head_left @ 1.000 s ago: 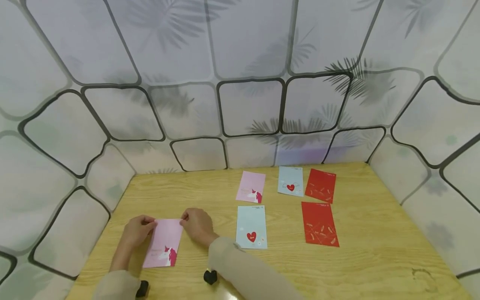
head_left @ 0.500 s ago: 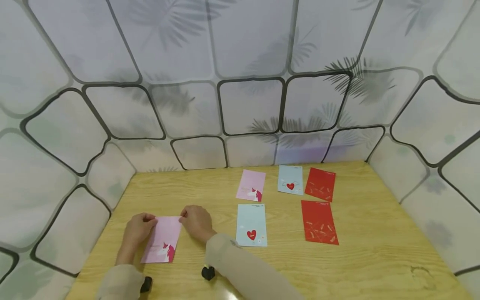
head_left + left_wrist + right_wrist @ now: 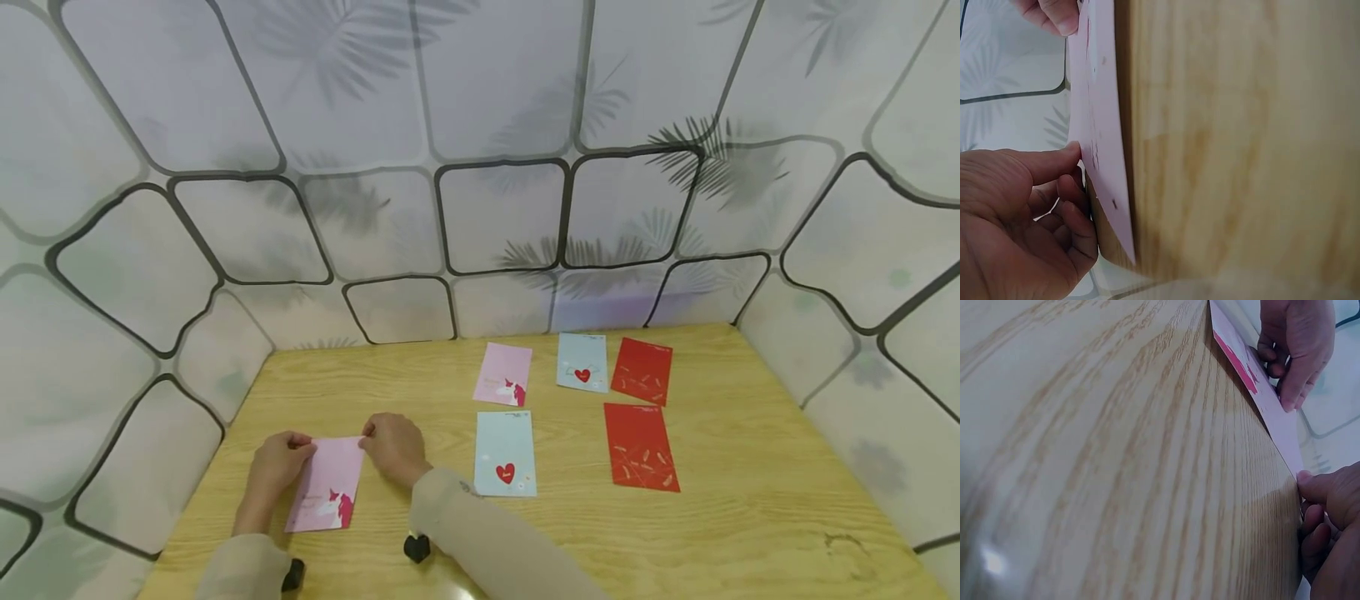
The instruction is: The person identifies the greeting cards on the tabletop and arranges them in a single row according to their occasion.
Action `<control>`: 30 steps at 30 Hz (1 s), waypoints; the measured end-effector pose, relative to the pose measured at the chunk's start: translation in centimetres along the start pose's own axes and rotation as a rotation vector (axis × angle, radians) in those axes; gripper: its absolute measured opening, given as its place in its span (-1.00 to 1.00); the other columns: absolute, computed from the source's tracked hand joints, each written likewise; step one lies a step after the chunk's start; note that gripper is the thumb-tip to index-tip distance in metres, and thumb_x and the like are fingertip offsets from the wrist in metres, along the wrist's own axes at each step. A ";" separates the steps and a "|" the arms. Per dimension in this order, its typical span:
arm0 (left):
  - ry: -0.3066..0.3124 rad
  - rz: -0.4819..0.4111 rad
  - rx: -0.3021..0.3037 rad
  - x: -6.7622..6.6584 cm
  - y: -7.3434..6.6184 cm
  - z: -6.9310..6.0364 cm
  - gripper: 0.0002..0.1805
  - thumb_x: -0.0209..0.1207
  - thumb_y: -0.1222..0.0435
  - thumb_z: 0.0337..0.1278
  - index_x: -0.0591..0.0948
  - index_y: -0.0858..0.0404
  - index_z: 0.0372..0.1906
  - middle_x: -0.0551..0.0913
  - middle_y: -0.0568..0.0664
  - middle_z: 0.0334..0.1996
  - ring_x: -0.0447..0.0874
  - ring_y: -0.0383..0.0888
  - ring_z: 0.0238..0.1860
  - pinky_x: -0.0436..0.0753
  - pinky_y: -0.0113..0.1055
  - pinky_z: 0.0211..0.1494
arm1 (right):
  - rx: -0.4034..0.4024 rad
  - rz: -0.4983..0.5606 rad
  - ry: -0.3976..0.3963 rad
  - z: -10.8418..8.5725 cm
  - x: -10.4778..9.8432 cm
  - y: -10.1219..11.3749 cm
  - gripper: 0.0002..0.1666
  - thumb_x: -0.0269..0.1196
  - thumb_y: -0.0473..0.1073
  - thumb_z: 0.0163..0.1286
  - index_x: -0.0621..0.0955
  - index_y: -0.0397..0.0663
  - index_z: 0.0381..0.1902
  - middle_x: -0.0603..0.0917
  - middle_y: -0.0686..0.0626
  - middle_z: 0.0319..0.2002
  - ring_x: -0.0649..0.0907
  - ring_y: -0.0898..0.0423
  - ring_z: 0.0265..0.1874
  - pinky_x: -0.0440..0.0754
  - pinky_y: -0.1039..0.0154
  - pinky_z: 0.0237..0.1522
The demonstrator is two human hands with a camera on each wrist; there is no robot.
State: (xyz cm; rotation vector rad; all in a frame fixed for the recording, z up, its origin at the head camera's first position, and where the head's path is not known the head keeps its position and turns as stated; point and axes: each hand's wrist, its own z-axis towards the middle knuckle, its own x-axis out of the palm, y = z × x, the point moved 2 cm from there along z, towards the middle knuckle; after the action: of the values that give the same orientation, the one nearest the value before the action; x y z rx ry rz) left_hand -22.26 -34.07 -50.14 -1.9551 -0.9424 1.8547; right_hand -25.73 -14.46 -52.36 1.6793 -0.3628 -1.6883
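A pink unicorn card is held by its two far corners at the left of the table. My left hand pinches the far left corner between thumb and fingers. At the far right corner, my right hand does the same. In the left wrist view the thumb of the left hand presses on the edge of the pink card, which stands slightly off the wood at its side. The right wrist view has the right hand at the card's corner.
Right of the hands lies a light blue heart card. Behind it are another pink unicorn card and a second blue card. Two red cards, a far one and a near one, lie farther right. A patterned wall borders the table.
Both hands keep their pinch on the pink card. The card and hands have shifted only very slightly; the other cards lie where they were.
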 end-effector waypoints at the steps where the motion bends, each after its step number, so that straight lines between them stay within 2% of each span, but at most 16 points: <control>1: 0.000 -0.001 -0.002 0.1 0.0 0.0 -0.72 0.15 0.33 0.44 0.62 0.54 -0.03 0.67 0.32 -0.16 0.60 0.09 -0.19 0.59 -0.10 -0.15 | 0.002 0.000 0.002 0.0 0.0 0.0 -0.90 0.47 -0.04 0.34 0.75 0.13 -0.33 0.69 0.25 -0.43 0.58 0.33 -0.45 0.52 0.38 -0.37; 10: -0.016 0.013 0.035 0.1 0.3 0.3 -0.69 0.17 0.32 0.41 0.60 0.54 0.02 0.67 0.35 -0.13 0.62 0.17 -0.12 0.58 0.04 -0.02 | -0.001 0.000 0.004 0.2 0.1 -0.1 -0.90 0.47 -0.05 0.33 0.74 0.13 -0.33 0.69 0.26 -0.43 0.57 0.34 -0.47 0.52 0.38 -0.39; 20: -0.009 0.017 0.027 0.1 0.4 0.3 -0.70 0.17 0.33 0.41 0.62 0.53 0.00 0.68 0.25 -0.20 0.60 0.09 -0.18 0.54 -0.19 -0.17 | -0.008 0.001 0.013 0.0 -0.1 0.0 -0.91 0.47 -0.05 0.33 0.75 0.13 -0.32 0.71 0.25 -0.41 0.59 0.34 -0.46 0.53 0.39 -0.40; 26: -0.012 0.023 0.040 0.1 0.5 0.3 -0.71 0.18 0.33 0.41 0.62 0.53 -0.02 0.68 0.25 -0.21 0.60 0.09 -0.18 0.54 -0.18 -0.17 | -0.001 0.000 0.025 0.0 -0.1 0.1 -0.91 0.46 -0.05 0.35 0.75 0.13 -0.31 0.71 0.25 -0.40 0.58 0.33 -0.46 0.52 0.38 -0.39; 30: -0.021 0.034 0.054 0.1 0.5 0.3 -0.72 0.19 0.33 0.39 0.62 0.53 -0.03 0.68 0.28 -0.20 0.60 0.13 -0.16 0.56 -0.08 -0.10 | -0.012 -0.009 0.022 0.1 -0.1 0.1 -0.91 0.46 -0.05 0.35 0.75 0.13 -0.32 0.70 0.25 -0.41 0.57 0.34 -0.46 0.52 0.39 -0.40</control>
State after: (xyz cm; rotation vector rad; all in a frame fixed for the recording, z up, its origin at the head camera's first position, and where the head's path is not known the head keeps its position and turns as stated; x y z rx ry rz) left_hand -22.44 -34.47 -50.58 -1.9357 -0.8611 1.9020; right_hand -25.80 -14.51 -52.23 1.6919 -0.3349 -1.6746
